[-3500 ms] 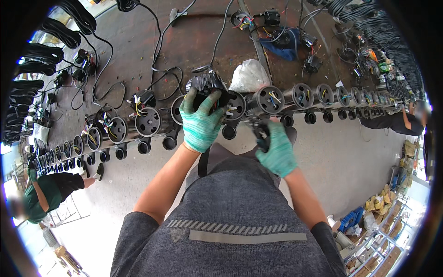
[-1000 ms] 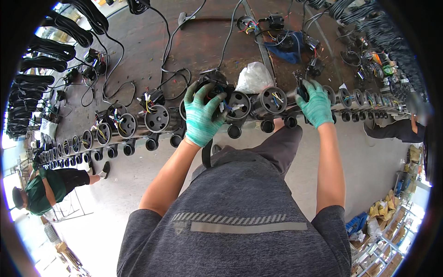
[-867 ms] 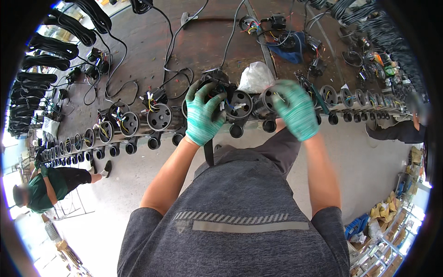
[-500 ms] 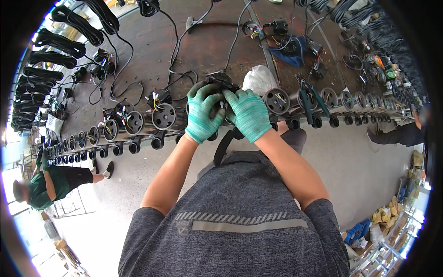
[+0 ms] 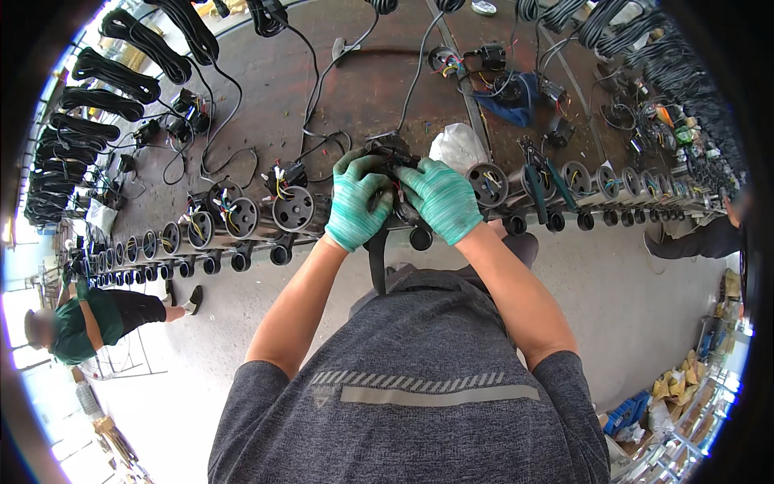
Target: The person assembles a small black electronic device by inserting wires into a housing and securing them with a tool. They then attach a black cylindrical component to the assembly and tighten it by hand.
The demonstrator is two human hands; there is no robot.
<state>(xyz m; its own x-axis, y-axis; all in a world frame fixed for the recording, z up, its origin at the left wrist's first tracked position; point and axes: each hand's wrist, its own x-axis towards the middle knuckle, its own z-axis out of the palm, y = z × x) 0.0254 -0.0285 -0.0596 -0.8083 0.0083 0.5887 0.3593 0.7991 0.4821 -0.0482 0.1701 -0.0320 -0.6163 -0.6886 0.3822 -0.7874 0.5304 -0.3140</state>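
Observation:
Both my hands wear pale green gloves with dark-stained fingers, and they meet at the table's near edge. My left hand (image 5: 358, 203) has its fingers curled in a pinch on the left of a black wired part (image 5: 390, 147). From the right, my right hand (image 5: 440, 197) closes its fingers on the same part. Thin wires show between the fingertips, but the fingers hide most of their ends. A black cable (image 5: 415, 81) runs from the part up the table. Below the hands a black strap-like piece (image 5: 377, 262) hangs toward my shirt.
Round metal housings (image 5: 293, 208) with coloured wires line the table edge on both sides. Green-handled pliers (image 5: 535, 181) rest on the right ones. A white plastic bag (image 5: 458, 147), a hammer (image 5: 342, 50), a blue cloth (image 5: 516, 101) and coiled cables (image 5: 145, 44) lie beyond. Other people stand far left and right.
My hands have drawn slightly apart, showing more of the wires and the black part between them. The black strap-like piece now hangs straighter. The whole view has shifted a little.

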